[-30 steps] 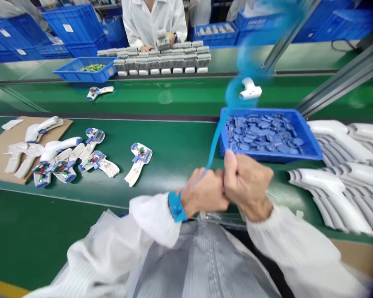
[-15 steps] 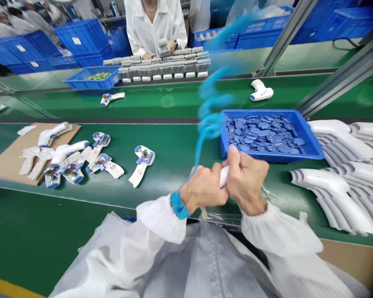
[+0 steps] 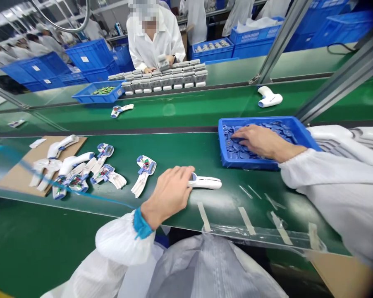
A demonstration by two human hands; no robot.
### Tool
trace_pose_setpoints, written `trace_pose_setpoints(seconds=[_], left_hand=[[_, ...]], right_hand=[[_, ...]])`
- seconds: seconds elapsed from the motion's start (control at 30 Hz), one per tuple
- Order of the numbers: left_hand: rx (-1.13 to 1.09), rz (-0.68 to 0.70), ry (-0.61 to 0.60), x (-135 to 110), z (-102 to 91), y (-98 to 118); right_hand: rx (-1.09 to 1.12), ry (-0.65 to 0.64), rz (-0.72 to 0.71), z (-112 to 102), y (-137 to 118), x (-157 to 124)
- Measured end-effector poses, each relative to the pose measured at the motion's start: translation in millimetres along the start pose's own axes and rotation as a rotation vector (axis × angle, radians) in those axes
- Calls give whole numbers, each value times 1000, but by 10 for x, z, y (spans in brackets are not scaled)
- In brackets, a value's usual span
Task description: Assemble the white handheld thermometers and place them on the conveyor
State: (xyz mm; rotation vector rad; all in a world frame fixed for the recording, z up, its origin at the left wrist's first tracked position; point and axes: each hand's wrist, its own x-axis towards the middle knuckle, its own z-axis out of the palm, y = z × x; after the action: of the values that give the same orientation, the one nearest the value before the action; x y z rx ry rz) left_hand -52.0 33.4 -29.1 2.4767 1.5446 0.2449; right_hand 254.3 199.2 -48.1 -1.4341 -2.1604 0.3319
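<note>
My left hand [image 3: 167, 196] lies palm down on the green conveyor belt [image 3: 186, 207], its fingertips on the near end of a white handheld thermometer [image 3: 206, 182]. I cannot see whether it grips the thermometer. My right hand [image 3: 259, 141] reaches into a blue plastic tray [image 3: 223, 145], with its fingers on a heap of small blue moulded parts [image 3: 233, 147]. It shows nothing held. A blue wrist strap [image 3: 141, 223] circles my left wrist, and its thin blue cord [image 3: 81, 192] trails left across the belt.
Opened thermometer parts with circuit boards lie left of my left hand, some on a cardboard sheet [image 3: 40, 165]. White thermometer shells [image 3: 363, 138] are stacked at right. Across the belt, a co-worker [image 3: 152, 41] handles rows of grey units [image 3: 164, 80] beside a tray of green boards [image 3: 102, 94].
My hands were together at the belt's front edge, working on a white piece. They have parted: the thermometer lies on the belt under my left hand, and my right hand has moved into the tray.
</note>
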Motion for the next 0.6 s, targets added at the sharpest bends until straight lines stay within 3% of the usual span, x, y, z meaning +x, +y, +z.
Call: trace_pose_setpoints(seconds=[0.1,0.2,0.37,0.5,0.6], left_hand=[[252,158,-91,151,87,100],[178,120,-130,249,147,141],[-482,-291,19,195,125,-26],[-1118,-494,83,121,192,-158],[-1356,-580,68,99,254,-133]], right_hand=[[-52,-148,-92,81,153,135],[-119,-169,-123,114,202,149],[-165,-115,-136,173,142,99],[-161,-77,-111,162,63,66],[-148,-34,-68,43,-64,-75]])
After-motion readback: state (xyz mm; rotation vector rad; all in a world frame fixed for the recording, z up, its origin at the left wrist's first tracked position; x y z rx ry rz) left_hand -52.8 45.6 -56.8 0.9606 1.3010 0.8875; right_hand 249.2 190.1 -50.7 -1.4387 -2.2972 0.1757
